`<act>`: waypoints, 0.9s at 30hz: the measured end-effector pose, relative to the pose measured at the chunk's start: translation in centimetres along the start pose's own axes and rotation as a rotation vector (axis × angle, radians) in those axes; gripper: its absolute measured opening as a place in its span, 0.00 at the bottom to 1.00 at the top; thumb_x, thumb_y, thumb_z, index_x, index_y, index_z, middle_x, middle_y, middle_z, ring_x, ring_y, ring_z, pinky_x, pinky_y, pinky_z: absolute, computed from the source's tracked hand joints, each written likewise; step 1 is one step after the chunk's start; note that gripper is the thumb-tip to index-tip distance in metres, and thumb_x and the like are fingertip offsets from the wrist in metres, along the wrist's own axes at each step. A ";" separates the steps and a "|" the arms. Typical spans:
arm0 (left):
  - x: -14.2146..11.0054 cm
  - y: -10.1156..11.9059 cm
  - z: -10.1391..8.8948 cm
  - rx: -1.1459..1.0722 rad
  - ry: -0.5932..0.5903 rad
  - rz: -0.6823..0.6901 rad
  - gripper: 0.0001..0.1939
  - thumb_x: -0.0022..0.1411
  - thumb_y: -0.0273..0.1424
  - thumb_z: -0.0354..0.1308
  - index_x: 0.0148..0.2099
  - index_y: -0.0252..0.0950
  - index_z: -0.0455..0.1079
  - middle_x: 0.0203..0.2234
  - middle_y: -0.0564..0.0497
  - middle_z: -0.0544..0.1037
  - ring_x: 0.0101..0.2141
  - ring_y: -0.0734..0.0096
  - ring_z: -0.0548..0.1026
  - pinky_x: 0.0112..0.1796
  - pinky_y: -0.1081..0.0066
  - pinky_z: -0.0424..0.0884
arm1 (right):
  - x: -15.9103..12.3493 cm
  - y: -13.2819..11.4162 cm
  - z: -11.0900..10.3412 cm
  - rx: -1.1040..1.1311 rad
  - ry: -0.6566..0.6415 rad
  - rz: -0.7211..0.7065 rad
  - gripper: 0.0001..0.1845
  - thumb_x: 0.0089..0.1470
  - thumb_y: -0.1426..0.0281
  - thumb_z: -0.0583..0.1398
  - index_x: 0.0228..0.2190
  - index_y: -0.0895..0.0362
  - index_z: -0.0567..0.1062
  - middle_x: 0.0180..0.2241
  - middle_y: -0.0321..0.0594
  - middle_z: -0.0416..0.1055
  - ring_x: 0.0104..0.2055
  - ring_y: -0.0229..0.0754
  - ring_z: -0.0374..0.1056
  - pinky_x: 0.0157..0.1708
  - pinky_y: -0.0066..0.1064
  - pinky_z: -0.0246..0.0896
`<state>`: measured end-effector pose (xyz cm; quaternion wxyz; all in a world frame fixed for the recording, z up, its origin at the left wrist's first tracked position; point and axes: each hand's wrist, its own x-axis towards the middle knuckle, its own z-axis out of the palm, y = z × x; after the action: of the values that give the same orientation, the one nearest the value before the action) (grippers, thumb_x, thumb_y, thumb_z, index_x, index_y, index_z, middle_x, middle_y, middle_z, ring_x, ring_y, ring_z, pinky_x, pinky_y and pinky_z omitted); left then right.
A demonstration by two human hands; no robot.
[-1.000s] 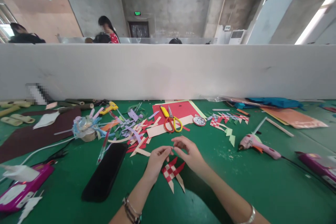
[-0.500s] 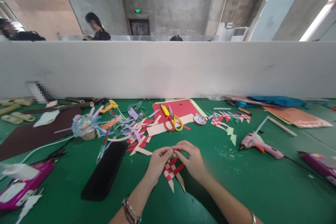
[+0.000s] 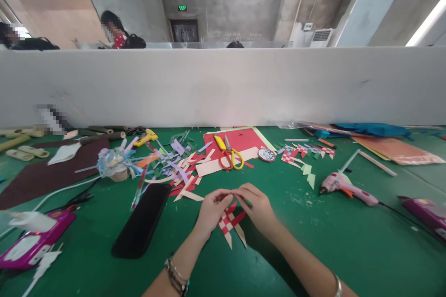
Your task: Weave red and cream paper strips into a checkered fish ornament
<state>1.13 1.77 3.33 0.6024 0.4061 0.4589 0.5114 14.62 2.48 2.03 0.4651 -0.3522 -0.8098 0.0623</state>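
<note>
Between my hands is a red and cream woven paper piece (image 3: 227, 223), checkered in the middle with pointed cream ends hanging toward me. My left hand (image 3: 213, 211) has its fingers closed in a pinch at the upper edge of the piece. My right hand (image 3: 256, 206) pinches there too, its fingertips meeting the left ones. The fingers hide the top of the weave. Past my hands lie scissors (image 3: 230, 158) with red and yellow handles and a yellow cutter (image 3: 219, 142), both on red paper (image 3: 244, 137). A black phone (image 3: 142, 222) rests left of my left wrist.
Cut paper strips (image 3: 181, 169) are heaped beyond the phone. Finished-looking woven pieces (image 3: 291, 154) and a round patterned disc (image 3: 266, 154) lie to the right. A pink glue gun (image 3: 348, 188) trails a cord. Purple power strips (image 3: 42, 241) sit at the left and right, before a white partition (image 3: 223, 88).
Both hands stay pinched together at the top of the woven piece, with a small shift of the fingers. The whole view has tilted slightly. A person behind the partition has turned.
</note>
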 end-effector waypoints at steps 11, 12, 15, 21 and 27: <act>-0.2 0.1 0.5 -0.031 0.042 0.029 0.10 0.35 0.36 0.65 0.22 0.35 0.72 0.16 0.55 0.72 0.20 0.77 0.66 0.26 0.76 0.65 | 0.1 -1.1 0.5 0.187 0.053 0.217 0.11 0.52 0.73 0.54 0.31 0.54 0.76 0.27 0.38 0.72 0.30 0.35 0.68 0.30 0.25 0.65; -0.2 0.1 0.5 -0.030 0.043 0.032 0.10 0.36 0.36 0.64 0.22 0.35 0.72 0.16 0.55 0.72 0.20 0.77 0.66 0.26 0.76 0.65 | 0.1 -1.2 0.6 0.212 0.046 0.258 0.11 0.52 0.73 0.54 0.31 0.54 0.76 0.28 0.38 0.72 0.30 0.35 0.68 0.31 0.25 0.65; -0.3 0.3 0.5 -0.020 0.039 0.040 0.09 0.37 0.35 0.64 0.22 0.35 0.73 0.16 0.55 0.72 0.21 0.75 0.67 0.27 0.75 0.65 | 0.1 -1.3 0.6 0.267 0.034 0.322 0.10 0.51 0.73 0.55 0.30 0.53 0.77 0.28 0.38 0.72 0.31 0.36 0.68 0.31 0.26 0.65; -0.3 0.3 0.4 0.002 0.032 0.046 0.09 0.38 0.35 0.64 0.21 0.34 0.71 0.15 0.56 0.70 0.21 0.75 0.67 0.26 0.75 0.65 | 0.0 -1.1 0.5 0.287 0.071 0.320 0.09 0.49 0.74 0.56 0.30 0.54 0.76 0.27 0.38 0.72 0.29 0.36 0.67 0.30 0.27 0.65; -0.4 0.5 0.4 0.004 0.029 0.031 0.10 0.37 0.35 0.64 0.22 0.34 0.72 0.15 0.55 0.71 0.20 0.76 0.66 0.26 0.75 0.65 | 0.2 -1.2 0.3 0.272 0.055 0.300 0.07 0.49 0.75 0.56 0.27 0.55 0.75 0.26 0.38 0.70 0.29 0.35 0.67 0.29 0.25 0.64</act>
<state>1.36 1.45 3.92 0.5869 0.4070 0.4625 0.5254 13.70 1.79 2.48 0.5159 -0.4043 -0.7194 0.2299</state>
